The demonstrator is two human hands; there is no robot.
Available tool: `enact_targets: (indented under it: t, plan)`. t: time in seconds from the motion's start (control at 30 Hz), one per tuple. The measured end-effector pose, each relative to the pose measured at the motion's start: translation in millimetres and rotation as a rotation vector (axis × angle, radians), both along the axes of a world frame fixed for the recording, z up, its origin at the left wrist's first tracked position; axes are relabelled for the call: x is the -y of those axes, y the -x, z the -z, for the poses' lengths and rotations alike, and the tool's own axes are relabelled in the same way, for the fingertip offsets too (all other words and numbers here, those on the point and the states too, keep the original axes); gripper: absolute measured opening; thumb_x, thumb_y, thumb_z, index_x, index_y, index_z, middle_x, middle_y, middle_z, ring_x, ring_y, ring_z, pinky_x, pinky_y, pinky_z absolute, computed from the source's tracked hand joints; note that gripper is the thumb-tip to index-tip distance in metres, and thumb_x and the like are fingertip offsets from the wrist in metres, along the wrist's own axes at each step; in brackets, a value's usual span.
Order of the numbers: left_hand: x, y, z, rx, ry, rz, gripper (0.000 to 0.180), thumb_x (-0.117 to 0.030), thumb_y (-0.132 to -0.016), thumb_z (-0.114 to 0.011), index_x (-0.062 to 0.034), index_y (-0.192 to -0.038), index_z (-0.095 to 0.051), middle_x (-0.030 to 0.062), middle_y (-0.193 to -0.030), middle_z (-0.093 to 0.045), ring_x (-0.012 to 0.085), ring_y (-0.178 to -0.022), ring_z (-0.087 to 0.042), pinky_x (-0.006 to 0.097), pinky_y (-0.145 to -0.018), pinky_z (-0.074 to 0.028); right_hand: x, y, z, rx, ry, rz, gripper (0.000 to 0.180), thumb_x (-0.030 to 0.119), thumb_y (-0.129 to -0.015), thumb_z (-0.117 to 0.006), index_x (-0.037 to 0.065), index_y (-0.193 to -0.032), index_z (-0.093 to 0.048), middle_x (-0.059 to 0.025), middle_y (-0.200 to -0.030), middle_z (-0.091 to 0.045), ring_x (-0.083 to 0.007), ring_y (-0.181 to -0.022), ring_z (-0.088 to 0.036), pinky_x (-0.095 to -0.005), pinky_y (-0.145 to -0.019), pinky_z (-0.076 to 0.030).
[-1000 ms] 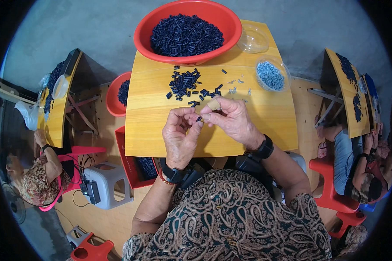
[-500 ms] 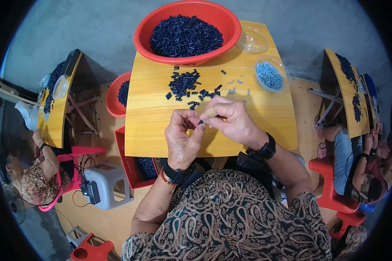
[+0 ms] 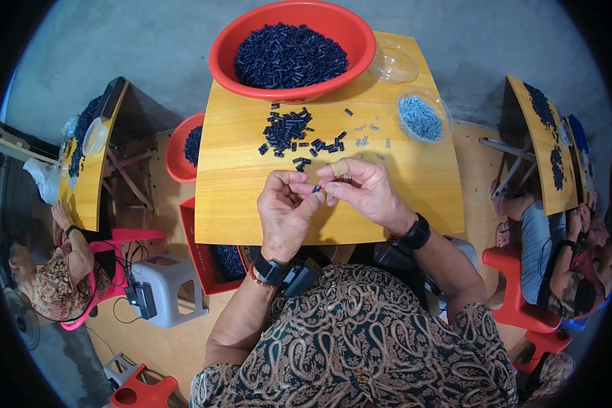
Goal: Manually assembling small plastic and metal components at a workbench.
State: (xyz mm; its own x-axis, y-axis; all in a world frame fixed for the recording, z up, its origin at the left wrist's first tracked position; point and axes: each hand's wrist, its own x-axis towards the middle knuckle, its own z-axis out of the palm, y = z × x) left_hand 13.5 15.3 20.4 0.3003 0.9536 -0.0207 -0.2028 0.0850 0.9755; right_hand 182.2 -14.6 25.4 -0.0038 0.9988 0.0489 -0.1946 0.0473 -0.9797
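Note:
My left hand [image 3: 283, 212] pinches a small black plastic piece [image 3: 317, 190] between thumb and forefinger, above the near part of the yellow table. Close on its right, my right hand [image 3: 367, 196] has thumb and fingertips pressed together by the piece; whatever they hold is too small to make out. A tan band wraps one right finger. Beyond my hands lies a loose pile of black plastic pieces [image 3: 287, 130], with several strays to its right. Small silvery pins [image 3: 362, 142] are scattered farther right, near a clear tub of pins [image 3: 421, 117].
A large red basin [image 3: 226, 68] heaped with black pieces stands at the table's far edge, beside a clear lid [image 3: 393, 62]. On the floor to the left are another red basin [image 3: 177, 156] and a red crate [image 3: 190, 234]. People sit at side tables left and right.
The right fingertips have shifted slightly right and the banded finger has straightened. More of the black piece shows in my left hand, which has barely moved.

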Motion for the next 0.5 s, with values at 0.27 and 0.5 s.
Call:
enact_targets:
  t: [0.27,0.5]
  plan:
    - [2,-3,-1,-0.092,-0.128,0.013,0.033,0.008,-0.079,-0.072,-0.0020,-0.105,-0.054,0.0033,-0.087,-0.061,0.0085,-0.077,-0.059,0.024,-0.074,-0.052,-3,-10,-10,0.315,0.009,-0.125,0.007,-0.001,-0.089,-0.062,0.000,-0.095,-0.064,-0.0030,-0.085,-0.064,-0.0082,-0.075,-0.064,-0.0230,-0.066,-0.053]
    - [-3,1,-3,0.156,0.101,0.095,0.026,0.010,-0.083,-0.063,0.0003,-0.106,-0.054,0.0084,-0.094,-0.063,0.0153,-0.081,-0.063,0.029,-0.075,-0.055,0,-2,-12,0.192,-0.064,-0.039,0.002,0.003,-0.089,-0.063,0.001,-0.090,-0.062,-0.0041,-0.080,-0.065,-0.0087,-0.072,-0.063,-0.0232,-0.061,-0.050]
